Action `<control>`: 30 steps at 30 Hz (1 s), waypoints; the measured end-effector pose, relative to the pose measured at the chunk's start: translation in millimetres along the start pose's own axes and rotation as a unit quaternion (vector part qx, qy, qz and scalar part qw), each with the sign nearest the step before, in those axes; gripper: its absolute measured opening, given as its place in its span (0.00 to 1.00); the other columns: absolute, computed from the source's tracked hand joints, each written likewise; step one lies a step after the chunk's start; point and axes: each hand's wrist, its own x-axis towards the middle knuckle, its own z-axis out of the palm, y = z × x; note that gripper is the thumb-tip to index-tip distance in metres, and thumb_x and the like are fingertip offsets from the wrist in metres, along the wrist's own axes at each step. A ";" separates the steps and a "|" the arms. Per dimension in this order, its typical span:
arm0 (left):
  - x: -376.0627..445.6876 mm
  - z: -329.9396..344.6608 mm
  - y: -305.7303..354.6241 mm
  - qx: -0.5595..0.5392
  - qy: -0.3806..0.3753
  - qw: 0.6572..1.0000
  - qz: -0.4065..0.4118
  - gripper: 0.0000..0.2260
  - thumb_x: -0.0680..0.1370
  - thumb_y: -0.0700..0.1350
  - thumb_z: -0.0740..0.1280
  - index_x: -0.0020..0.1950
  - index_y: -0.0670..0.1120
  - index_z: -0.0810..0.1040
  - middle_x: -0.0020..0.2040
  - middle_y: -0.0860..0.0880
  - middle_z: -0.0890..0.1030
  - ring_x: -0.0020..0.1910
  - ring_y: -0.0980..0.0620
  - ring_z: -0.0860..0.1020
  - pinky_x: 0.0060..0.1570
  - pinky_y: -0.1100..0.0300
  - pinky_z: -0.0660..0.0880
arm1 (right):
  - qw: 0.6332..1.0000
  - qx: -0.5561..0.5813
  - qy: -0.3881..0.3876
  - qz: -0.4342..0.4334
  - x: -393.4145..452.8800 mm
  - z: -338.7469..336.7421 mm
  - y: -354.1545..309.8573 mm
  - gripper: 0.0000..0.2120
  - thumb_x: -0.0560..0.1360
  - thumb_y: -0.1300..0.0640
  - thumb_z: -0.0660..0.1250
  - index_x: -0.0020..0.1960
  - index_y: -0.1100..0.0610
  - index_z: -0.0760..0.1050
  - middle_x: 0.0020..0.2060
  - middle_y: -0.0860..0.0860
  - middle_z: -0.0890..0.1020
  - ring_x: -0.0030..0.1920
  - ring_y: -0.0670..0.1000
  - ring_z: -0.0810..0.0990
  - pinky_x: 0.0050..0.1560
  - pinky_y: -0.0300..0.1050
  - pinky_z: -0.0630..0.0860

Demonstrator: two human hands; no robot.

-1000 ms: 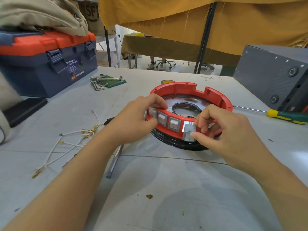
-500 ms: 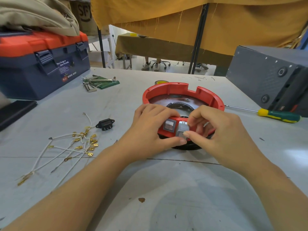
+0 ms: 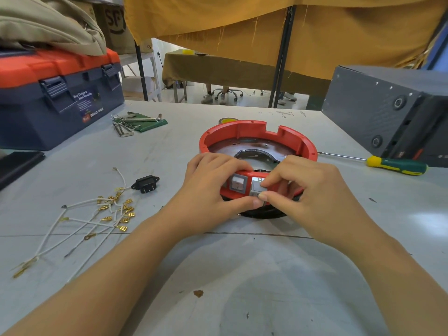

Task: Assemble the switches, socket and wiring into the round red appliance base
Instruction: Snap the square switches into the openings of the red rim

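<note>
The round red appliance base sits mid-table on a black ring. My left hand grips its near wall, fingers over the rim, thumb under the front. One grey switch sits in the wall. My right hand pinches a second grey switch beside it, at its slot in the wall. A black socket lies loose on the table to the left. White wires with brass terminals lie spread further left.
A blue and orange toolbox stands back left, with hex keys on a green holder beside it. A green-handled screwdriver lies right of the base. A grey box stands back right. A dark flat object lies far left.
My left hand slid along the near wall toward my right, covering the leftmost switches. My right hand pushed the switch it holds down against the wall. The view shifted, showing the black socket.
</note>
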 end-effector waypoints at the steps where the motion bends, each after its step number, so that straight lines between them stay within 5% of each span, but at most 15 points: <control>1: 0.2 -0.1 0.1 -0.001 0.000 1.000 0.000 0.23 0.69 0.66 0.62 0.60 0.58 0.73 0.56 0.61 0.73 0.57 0.65 0.62 0.65 0.64 0.51 | 1.000 0.008 -0.001 0.002 0.0 -0.3 0.3 0.03 0.69 0.60 0.74 0.41 0.56 0.81 0.36 0.47 0.78 0.34 0.46 0.76 0.38 0.43 0.74; 21: 0.5 -0.1 0.4 0.001 -0.001 1.000 -0.016 0.20 0.72 0.63 0.66 0.60 0.57 0.73 0.57 0.59 0.75 0.61 0.58 0.66 0.66 0.60 0.54 | 1.000 -0.015 0.011 0.005 2.1 1.2 0.2 0.05 0.69 0.62 0.74 0.41 0.57 0.79 0.39 0.48 0.77 0.38 0.43 0.75 0.40 0.33 0.71; 30: 0.6 0.9 3.3 0.002 -0.012 1.000 -0.026 0.25 0.68 0.67 0.58 0.61 0.57 0.72 0.59 0.60 0.74 0.63 0.58 0.65 0.66 0.61 0.52 | 0.994 -0.097 -0.033 0.046 4.6 -2.0 10.0 0.15 0.70 0.46 0.69 0.53 0.52 0.78 0.47 0.42 0.74 0.52 0.47 0.71 0.51 0.34 0.65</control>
